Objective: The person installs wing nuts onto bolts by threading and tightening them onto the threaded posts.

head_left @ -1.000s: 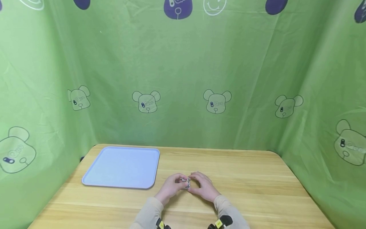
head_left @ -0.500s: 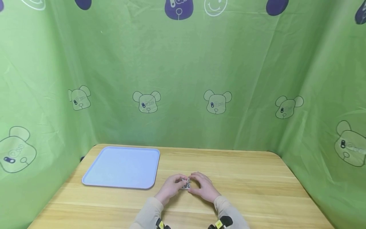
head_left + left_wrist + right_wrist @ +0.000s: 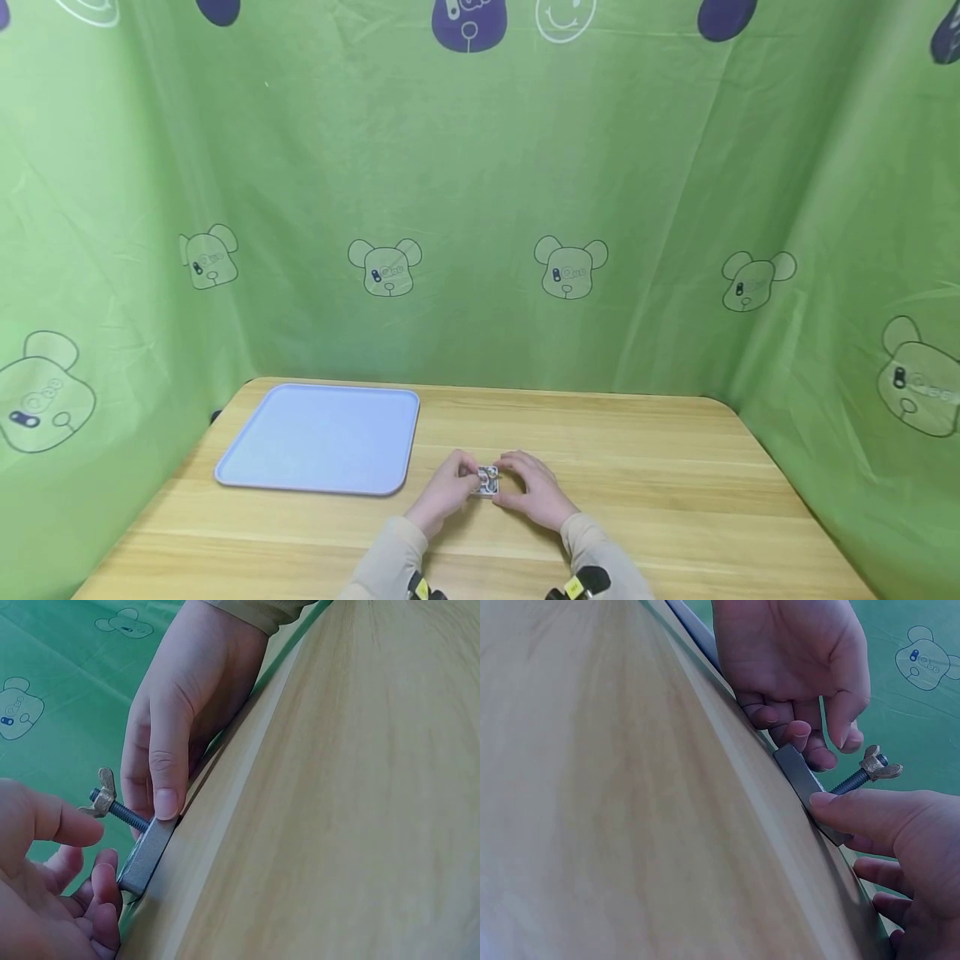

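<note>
A small grey metal block [image 3: 487,483] lies on the table between the two hands. Out of its top rises a threaded bolt [image 3: 129,815] bearing a brass-coloured wing nut [image 3: 874,766], with some thread showing below the nut. My right hand [image 3: 531,492] holds the block, its thumb on the near side and fingers behind. At the block's left end is my left hand [image 3: 447,490], loosely bent. Its thumb and index finger stand apart from the wing nut, and its lower fingertips are right at the block's end in the left wrist view.
A pale blue tray [image 3: 322,437] lies on the left of the wooden table [image 3: 637,475]. Green printed fabric [image 3: 480,333] hangs around the back and sides. Black and yellow devices [image 3: 576,585] sit on both wrists.
My left thumb and index finger have drawn back to the left from the wing nut, uncovering more of the block's top. My right hand has stayed in place on the block.
</note>
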Available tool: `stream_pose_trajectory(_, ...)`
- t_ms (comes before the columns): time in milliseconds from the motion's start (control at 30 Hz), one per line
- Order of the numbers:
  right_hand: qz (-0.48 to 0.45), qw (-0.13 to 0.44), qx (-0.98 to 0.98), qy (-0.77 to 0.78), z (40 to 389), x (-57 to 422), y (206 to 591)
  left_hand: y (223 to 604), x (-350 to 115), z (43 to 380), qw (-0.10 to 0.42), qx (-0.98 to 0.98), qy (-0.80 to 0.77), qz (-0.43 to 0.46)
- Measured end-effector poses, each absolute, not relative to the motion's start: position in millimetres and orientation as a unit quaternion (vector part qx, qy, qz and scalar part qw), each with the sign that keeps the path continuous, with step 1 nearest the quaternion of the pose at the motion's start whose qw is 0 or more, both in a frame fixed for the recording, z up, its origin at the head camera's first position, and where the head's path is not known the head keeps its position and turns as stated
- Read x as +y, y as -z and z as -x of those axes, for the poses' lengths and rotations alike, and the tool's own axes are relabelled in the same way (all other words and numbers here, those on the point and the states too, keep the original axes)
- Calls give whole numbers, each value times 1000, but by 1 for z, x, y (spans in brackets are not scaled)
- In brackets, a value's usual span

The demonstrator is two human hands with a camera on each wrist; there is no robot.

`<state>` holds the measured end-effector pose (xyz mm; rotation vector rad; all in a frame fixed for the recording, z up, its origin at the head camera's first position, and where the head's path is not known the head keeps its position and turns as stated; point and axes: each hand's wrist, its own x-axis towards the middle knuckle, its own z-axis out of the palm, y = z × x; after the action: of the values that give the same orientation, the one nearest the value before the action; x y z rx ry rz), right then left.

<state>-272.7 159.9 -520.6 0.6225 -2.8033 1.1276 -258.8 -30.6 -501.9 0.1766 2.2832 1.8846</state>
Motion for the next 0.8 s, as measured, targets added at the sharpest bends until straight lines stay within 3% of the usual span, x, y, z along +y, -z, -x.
stream_pose_trajectory(800,-201,26,-908,-366,273,159,520,501,-33,261,99,771,-622,-92)
